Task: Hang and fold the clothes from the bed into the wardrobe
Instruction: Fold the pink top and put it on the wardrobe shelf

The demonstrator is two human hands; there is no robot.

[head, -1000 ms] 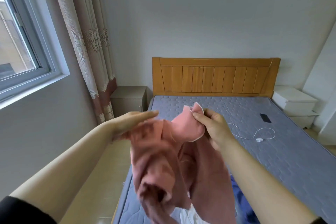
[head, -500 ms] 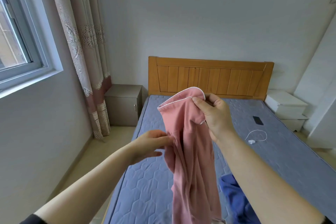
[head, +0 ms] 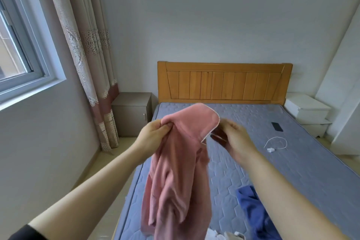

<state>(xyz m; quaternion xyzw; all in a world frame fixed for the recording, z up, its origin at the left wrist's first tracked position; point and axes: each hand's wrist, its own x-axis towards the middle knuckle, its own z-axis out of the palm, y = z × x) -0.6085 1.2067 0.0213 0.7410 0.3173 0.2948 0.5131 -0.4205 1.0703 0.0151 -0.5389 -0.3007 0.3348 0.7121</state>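
Both grips pinch the white-piped top edge of a pink fabric garment [head: 175, 171] above the grey quilted bed [head: 303, 165]: left hand [head: 153, 138] bunching one corner, right hand [head: 235, 140] closed on the other. Near the bed's foot lies a crumpled blue cloth [head: 253, 212]; nearer its wooden headboard [head: 224, 84], a white charger cable [head: 276, 143] and a black phone [head: 276, 126].

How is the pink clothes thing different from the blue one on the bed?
The pink garment is held up in the air by the left hand and right hand; the blue garment lies on the bed, touched by neither hand. The pink garment hangs long and has a pale trimmed edge at the top; the blue garment is a crumpled heap, partly hidden behind the right arm. Both are soft cloth, not yet folded.
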